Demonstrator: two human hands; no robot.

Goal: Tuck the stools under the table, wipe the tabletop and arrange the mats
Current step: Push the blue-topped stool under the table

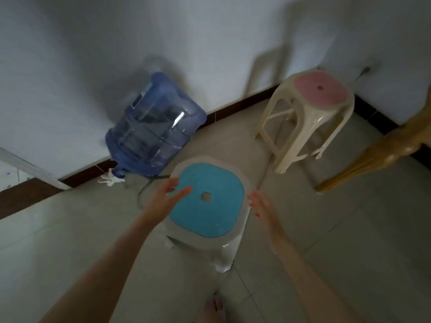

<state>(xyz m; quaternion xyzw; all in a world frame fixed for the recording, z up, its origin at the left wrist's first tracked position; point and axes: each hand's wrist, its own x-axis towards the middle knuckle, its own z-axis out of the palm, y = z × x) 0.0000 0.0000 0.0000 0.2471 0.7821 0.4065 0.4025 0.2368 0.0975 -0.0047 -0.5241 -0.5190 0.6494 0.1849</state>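
A white plastic stool with a blue seat (210, 206) stands on the tiled floor right below me. My left hand (166, 198) hovers over its left edge with straight fingers and holds nothing. At the stool's right edge my right hand (263, 209) is held out flat, also empty. A cream stool with a pink seat (319, 89) stands farther back near the wall corner. A turned wooden table leg (373, 155) slants in from the right; the tabletop and the mats are out of sight.
A large blue water bottle (154, 127) lies tilted against the white wall at the left of the stools. A dark skirting board runs along the wall. My bare foot (212, 311) shows at the bottom on the pale tiles.
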